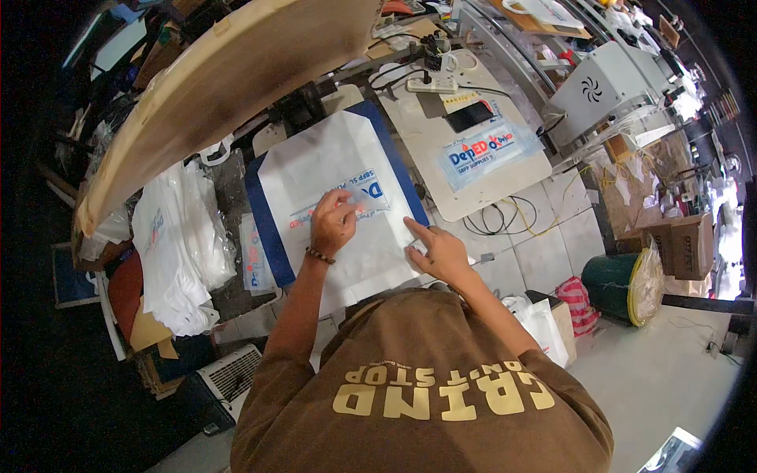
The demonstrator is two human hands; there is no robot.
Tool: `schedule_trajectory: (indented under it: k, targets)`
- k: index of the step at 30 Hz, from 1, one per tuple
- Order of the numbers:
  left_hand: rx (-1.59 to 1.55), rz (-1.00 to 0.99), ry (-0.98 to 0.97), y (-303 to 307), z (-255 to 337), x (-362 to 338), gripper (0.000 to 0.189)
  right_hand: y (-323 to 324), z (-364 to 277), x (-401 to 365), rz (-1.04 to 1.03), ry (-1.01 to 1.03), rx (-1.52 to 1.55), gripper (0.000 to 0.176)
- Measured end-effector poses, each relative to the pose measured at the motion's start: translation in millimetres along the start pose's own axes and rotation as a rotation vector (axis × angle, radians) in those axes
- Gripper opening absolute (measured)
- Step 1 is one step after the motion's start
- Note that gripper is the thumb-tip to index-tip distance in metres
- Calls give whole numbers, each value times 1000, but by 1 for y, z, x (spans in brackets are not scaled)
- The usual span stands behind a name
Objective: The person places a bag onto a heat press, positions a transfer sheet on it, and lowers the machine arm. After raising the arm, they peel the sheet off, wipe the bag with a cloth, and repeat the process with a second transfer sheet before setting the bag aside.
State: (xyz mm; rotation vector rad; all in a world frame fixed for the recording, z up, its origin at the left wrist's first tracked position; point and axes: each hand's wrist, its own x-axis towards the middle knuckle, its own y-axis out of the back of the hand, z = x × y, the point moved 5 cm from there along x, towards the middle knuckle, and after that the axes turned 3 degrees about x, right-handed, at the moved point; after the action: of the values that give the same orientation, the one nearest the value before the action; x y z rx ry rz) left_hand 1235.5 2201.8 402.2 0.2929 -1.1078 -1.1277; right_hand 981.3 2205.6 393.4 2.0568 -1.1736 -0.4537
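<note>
A white bag (315, 158) lies flat on a blue-edged board (264, 225), with blue and red lettering across its middle. Over that lettering is my left hand (335, 222), a beaded bracelet at its wrist. Its fingers are bent together above the print, and I cannot tell what is between them. My right hand (438, 251) rests at the bag's right edge, index finger stretched out and thumb apart. A clear-edged printed patch (371, 188) shows just beyond my left fingertips.
A large curved padded panel (229, 94) overhangs the board's far left side. White bags (177, 244) are piled at left. To the right, a pale table (441, 197) bears printed film sheets (493, 154), a phone (470, 117) and a power strip (432, 84). Cables (505, 217) trail on the tiled floor.
</note>
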Motion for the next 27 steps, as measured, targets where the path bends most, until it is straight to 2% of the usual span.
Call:
schedule_trajectory:
  k: [6,12,14,15,20,27]
  targets:
    - [19,-41,-54,6,4,-6,8,0,0,-1,26,21,-24,61]
    - [-44,39,28,9,-6,-7,7,-1,2,1,-1,4,-18,62]
    - [-125,41,169,12,-15,-7,7,0,1,1,-3,-2,-7,61]
    - [-125,42,169,12,-17,-7,7,0,0,0,-3,-2,-7,61]
    - [21,2,-19,16,-4,-11,6,2,-2,1,-3,-3,-6,60]
    - [103,-27,-12,14,0,-28,7,1,-1,1,-25,-19,14,60]
